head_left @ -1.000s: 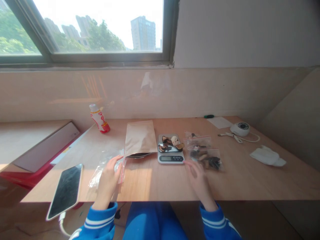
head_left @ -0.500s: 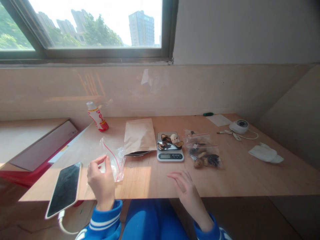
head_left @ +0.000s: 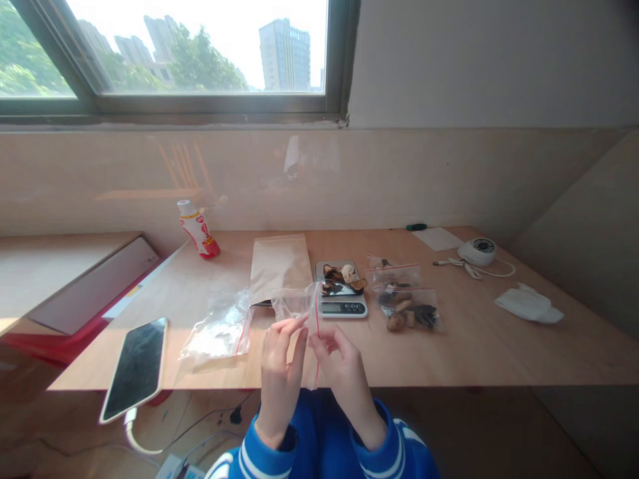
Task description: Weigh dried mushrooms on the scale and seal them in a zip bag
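Note:
A clear zip-lock bag (head_left: 294, 303) with a red seal strip hangs upright between my hands at the table's front. My left hand (head_left: 281, 372) is closed on the bag's left side. The fingers of my right hand (head_left: 342, 366) pinch its edge by the red strip. Just behind the bag stands a kitchen scale (head_left: 357, 308) with dried mushroom pieces (head_left: 344, 276) on its plate. More clear zip-lock bags (head_left: 214, 332) lie flat left of my left hand. A brown paper pouch (head_left: 278, 259) lies behind, its lower edge partly hidden by the held bag.
Filled bags of dried mushrooms (head_left: 412, 316) lie right of the scale. A phone (head_left: 137, 366) on a white cable overhangs the front-left table edge. A bottle (head_left: 200, 231) stands at the back left. To the right are a white camera (head_left: 476, 251) and a crumpled white cloth or tissue (head_left: 529, 305).
My left hand has moved right from the pile of bags, bringing one bag with it. My right hand has come in to meet it and has taken hold of the bag's edge.

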Motion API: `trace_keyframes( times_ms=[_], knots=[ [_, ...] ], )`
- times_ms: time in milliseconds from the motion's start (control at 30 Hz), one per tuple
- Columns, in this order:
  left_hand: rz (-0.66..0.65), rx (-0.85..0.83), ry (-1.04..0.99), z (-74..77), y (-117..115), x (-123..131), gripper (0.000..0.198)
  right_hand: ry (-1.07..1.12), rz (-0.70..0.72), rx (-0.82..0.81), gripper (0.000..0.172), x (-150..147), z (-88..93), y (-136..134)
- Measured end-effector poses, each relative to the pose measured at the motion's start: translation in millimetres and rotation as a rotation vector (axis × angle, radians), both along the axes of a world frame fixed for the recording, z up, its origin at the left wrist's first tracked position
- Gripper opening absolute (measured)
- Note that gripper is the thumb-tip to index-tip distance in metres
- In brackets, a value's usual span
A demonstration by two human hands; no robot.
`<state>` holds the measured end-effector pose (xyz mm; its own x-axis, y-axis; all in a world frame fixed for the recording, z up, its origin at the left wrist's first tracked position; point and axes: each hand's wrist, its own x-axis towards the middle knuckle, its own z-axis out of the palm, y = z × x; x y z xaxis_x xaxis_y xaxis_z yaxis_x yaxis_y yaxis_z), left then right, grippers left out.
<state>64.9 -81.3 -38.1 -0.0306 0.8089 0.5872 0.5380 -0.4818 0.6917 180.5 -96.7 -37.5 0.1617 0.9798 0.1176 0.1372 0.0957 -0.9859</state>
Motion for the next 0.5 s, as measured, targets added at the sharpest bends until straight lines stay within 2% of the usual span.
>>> trace_keyframes(
  times_ms=[200,267,333,400,500],
  knots=[
    [0.21,-0.111,-0.177,5.4,5,-15,0.018,0.109,0.006,-0.045,0.038,6,-10.5,2],
    [0.102,-0.142,-0.186,6.6,6,-19,0.019,0.127,0.042,-0.043,0.038,7,-11.7,3],
    [-0.11,-0.172,-0.15,6.3,5,-22,0.022,0.123,0.096,-0.032,0.038,7,-11.1,3],
    [-0.266,-0.202,-0.107,4.2,3,-23,0.028,0.115,0.161,0.005,0.038,7,-8.5,2],
    [-0.335,-0.238,-0.076,-1.1,0,-25,0.025,0.093,0.265,0.069,0.04,7,-4.0,-1]
  ],
)
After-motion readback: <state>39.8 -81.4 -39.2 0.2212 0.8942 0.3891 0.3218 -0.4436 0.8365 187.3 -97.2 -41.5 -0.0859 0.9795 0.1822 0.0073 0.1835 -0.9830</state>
